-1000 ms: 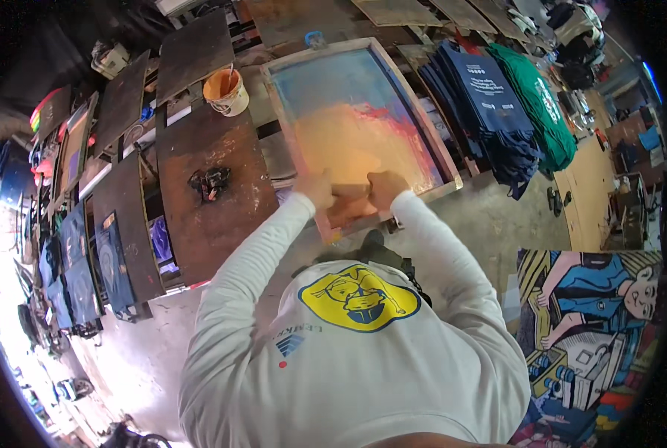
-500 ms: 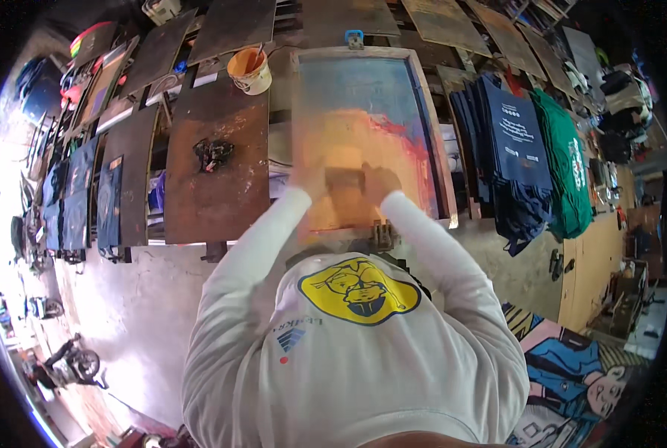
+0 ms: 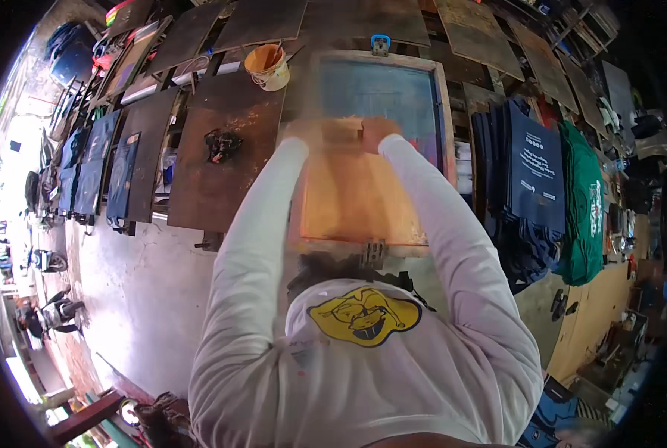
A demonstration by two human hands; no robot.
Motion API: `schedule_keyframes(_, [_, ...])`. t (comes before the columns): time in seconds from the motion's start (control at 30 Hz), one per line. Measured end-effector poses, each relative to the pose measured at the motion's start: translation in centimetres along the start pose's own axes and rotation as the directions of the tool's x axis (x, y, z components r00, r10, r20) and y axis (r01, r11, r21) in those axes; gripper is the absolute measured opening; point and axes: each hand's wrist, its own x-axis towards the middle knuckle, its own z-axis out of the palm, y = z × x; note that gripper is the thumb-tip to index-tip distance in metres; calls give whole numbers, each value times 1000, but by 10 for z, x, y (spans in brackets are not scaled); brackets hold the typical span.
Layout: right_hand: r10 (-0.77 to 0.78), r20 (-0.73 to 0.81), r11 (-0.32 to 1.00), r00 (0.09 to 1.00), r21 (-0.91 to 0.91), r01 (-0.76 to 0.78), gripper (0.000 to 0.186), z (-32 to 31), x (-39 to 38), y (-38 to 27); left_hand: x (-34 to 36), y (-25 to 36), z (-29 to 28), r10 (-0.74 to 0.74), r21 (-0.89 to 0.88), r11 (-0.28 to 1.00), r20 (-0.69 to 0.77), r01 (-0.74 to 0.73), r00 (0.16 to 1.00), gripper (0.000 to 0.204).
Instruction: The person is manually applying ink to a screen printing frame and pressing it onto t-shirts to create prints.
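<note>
A screen-printing frame (image 3: 445, 112) lies in front of me, with blue-grey mesh at its far end and orange ink (image 3: 356, 198) over the nearer part. Across the mesh stands a squeegee (image 3: 343, 136), smeared by motion. My left hand (image 3: 304, 131) is closed round its left end, though blurred. At the other end, the fingers of my right hand (image 3: 380, 132) wrap over it. Both arms, in white sleeves, reach forward over the screen.
A paint-stained bucket (image 3: 267, 69) stands on a dark board left of the frame, beyond a crumpled black lump (image 3: 223, 145). Navy cloth items (image 3: 531, 160) and green ones (image 3: 581, 201) hang at the right. A blue-handled clamp (image 3: 380, 43) sits behind the frame.
Both hands and the squeegee have moved away from me, from the middle of the screen toward its far part. My arms are more stretched, and the view has shifted slightly.
</note>
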Motion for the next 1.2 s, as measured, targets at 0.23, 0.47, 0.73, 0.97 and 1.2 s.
schedule_keyframes(0.23, [82,102,994,991,67,-89,56,-19,16,-9,35,-12,0,-106,102,990,84,97,991,70])
schedule_keyframes(0.47, [82,62,997,995,1,-82,46,19,-36,-21,-18,-4,25,-128,108,988,203,108,971,62])
schedule_keyframes(0.73, [117,19,993,993,-34,-117,32,69,-128,-49,-126,12,41,-116,166,983,226,79,967,65])
schedule_keyframes(0.97, [110,146,994,983,-39,-105,54,53,-104,-39,-110,20,11,-47,139,990,247,12,968,63])
schedule_keyframes(1.2, [108,-88,994,990,7,-107,55,11,5,5,0,7,-27,75,113,990,73,-83,994,62])
